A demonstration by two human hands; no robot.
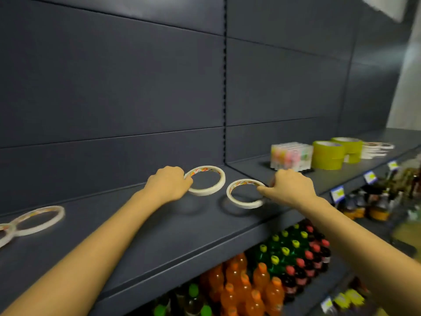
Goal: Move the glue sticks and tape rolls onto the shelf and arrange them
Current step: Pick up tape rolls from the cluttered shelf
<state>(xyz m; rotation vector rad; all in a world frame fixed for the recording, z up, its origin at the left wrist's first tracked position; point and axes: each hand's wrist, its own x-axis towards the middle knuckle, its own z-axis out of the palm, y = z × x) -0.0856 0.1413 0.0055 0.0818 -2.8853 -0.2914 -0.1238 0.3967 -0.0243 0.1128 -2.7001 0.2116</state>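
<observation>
Two thin white tape rolls lie flat on the dark grey shelf (159, 229). My left hand (168, 183) grips the left edge of one tape roll (213, 190). My right hand (289, 187) pinches the right edge of the other tape roll (237, 200), which sits nearer the shelf's front. Two more white tape rolls (39, 220) lie flat at the far left, touching each other. Further right stand a pack of glue sticks (290, 156), stacked yellow-green tape rolls (328, 156) and a pile of white tape rolls (373, 150).
A slotted upright (225, 87) divides the dark back panel. Below the shelf stand rows of orange, green and red bottles (273, 265). Price tags (370, 176) hang on the shelf's front edge at the right, with more bottles (376, 206) beyond.
</observation>
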